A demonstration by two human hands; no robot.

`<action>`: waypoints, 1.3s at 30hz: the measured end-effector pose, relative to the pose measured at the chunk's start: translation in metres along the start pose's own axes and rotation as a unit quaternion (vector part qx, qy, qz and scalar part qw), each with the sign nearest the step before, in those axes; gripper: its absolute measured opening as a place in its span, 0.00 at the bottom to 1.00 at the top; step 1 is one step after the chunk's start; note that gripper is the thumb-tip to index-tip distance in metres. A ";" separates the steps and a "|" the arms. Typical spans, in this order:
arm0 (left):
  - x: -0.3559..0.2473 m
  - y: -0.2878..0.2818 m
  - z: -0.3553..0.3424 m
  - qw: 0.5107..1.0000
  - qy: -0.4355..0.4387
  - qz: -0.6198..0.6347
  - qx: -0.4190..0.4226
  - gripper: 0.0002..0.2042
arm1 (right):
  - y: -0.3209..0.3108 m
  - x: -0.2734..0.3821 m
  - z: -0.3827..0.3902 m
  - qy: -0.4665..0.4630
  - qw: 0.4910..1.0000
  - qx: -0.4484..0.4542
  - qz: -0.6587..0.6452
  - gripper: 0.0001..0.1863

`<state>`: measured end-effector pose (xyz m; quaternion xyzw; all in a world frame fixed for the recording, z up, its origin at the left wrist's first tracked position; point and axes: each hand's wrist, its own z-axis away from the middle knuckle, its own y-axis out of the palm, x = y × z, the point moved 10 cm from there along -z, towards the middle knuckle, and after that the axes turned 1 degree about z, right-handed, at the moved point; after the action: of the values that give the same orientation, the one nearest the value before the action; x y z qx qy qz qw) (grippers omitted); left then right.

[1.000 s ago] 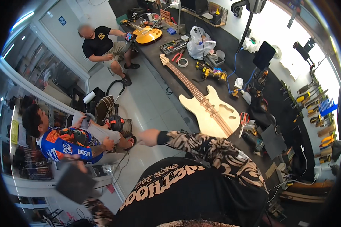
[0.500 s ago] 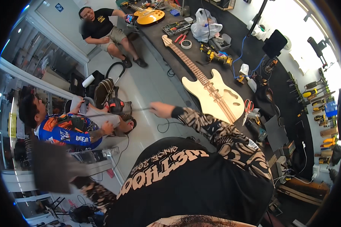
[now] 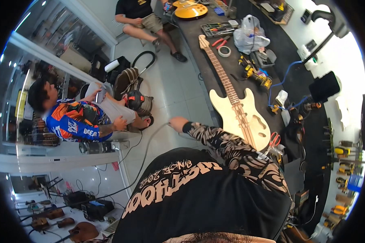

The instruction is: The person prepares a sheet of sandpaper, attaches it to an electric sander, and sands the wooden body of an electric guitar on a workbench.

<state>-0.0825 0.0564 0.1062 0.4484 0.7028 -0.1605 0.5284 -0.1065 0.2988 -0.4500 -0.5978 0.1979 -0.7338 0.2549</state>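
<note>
My right hand, in a patterned black-and-tan sleeve, is closed on a grey cable over the floor. From the fingers the cable hangs in a curve and runs off to the lower left. My left hand is out of the picture. To the right of my right arm, a pale unfinished electric guitar lies on the dark workbench, its neck pointing to the far side. Red-handled scissors lie by the guitar's near end.
A seated person in a colourful shirt is at the left, beside a vacuum cleaner. Another person sits at the far end near a yellow guitar. On the bench are a yellow drill, a tape roll and a plastic bag.
My left arm, with a blurred dark grey flat thing at its end, has gone out of view. The view has shifted, and the cable now hangs in a long curve from my right hand.
</note>
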 end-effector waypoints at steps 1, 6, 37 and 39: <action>-0.009 0.001 0.015 1.000 0.005 -0.010 -0.014 0.45 | -0.019 0.050 -0.007 -0.073 0.996 0.014 -0.048 0.19; -0.036 0.024 0.042 0.999 0.039 0.007 0.001 0.46 | -0.183 0.261 0.006 -0.307 0.937 -0.016 -0.168 0.16; 0.306 -0.152 -0.292 0.951 -0.172 0.253 -0.044 0.45 | -0.518 -0.144 -0.023 -0.102 0.518 -0.400 -0.749 0.12; 0.324 -0.176 -0.334 0.941 -0.187 0.282 -0.010 0.45 | -0.563 -0.152 -0.006 -0.064 0.393 -0.512 -0.761 0.08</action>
<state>-0.4357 0.3433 -0.0949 0.5849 0.4378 -0.0784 0.6783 -0.1661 0.8371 -0.2339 -0.5629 -0.0177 -0.3431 -0.7517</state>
